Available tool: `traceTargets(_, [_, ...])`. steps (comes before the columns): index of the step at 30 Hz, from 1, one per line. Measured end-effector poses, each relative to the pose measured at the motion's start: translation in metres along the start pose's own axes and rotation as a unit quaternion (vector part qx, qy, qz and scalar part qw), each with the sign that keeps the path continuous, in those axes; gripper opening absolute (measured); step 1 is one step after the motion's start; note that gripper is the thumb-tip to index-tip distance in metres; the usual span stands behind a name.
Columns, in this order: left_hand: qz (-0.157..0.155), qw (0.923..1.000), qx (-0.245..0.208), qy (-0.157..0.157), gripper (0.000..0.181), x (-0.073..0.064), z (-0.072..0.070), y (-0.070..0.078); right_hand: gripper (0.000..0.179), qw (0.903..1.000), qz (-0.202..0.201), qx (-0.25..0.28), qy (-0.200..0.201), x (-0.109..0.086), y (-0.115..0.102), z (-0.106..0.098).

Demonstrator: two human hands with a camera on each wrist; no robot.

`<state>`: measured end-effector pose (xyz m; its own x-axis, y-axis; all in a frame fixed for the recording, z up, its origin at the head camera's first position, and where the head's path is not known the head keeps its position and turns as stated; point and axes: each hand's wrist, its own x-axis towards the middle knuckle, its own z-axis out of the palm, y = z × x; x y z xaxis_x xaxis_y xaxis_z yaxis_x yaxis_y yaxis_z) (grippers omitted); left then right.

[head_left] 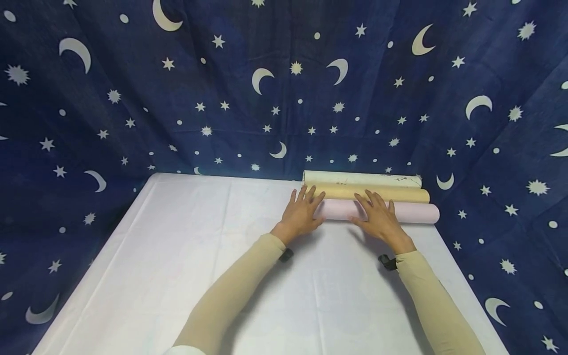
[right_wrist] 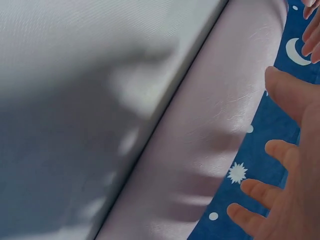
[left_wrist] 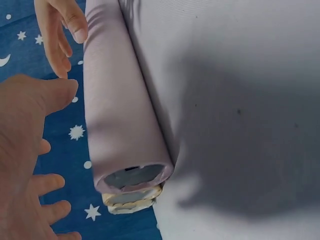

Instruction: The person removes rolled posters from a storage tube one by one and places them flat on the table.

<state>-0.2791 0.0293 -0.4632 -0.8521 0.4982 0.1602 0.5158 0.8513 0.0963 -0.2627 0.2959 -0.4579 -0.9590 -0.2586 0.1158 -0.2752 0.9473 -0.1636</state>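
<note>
A smooth pink roll (head_left: pixel 417 213) lies lengthwise at the back right of the table, in front of a yellow roll (head_left: pixel 341 191) and a white roll with a faint dark pattern (head_left: pixel 355 178). The left wrist view shows the hollow near end of the pink roll (left_wrist: pixel 120 100). Over its left part I hold my left hand (head_left: pixel 299 214), fingers spread. My right hand (head_left: pixel 378 217) hovers above the middle of the same roll, fingers apart and slightly bent. Both hands appear raised off the rolls, with nothing gripped.
White cloth covers the table (head_left: pixel 177 246), with fold lines across it. A dark blue curtain (head_left: pixel 239 88) with moons and stars hangs behind the rolls and along both sides. The rolls' right ends lie close to the table's right edge.
</note>
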Motion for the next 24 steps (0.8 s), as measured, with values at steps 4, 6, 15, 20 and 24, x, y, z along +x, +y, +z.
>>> traceTargets(4, [0.005, 0.9999, 0.01, -0.001, 0.072, 0.005, 0.006, 0.004, 0.081, 1.0, 0.0, 0.002, -0.005, 0.001, 0.005, 0.003])
traceTargets(6, [0.009, 0.9999, 0.012, -0.002, 0.071, 0.008, 0.009, 0.006, 0.083, 1.0, -0.001, 0.002, -0.006, 0.001, 0.007, 0.005])
traceTargets(15, [0.022, 0.9994, 0.024, 0.009, 0.065, 0.015, 0.019, 0.018, 0.079, 0.9999, 0.002, 0.01, -0.01, 0.0, 0.014, 0.007])
traceTargets(20, [0.018, 0.9991, 0.038, 0.008, 0.063, 0.018, 0.022, 0.022, 0.078, 0.9999, 0.002, 0.004, -0.015, -0.001, 0.015, 0.007])
traceTargets(24, [0.017, 0.9985, 0.048, 0.02, 0.056, 0.018, 0.022, 0.024, 0.077, 0.9999, 0.003, -0.001, -0.016, -0.003, 0.017, 0.008])
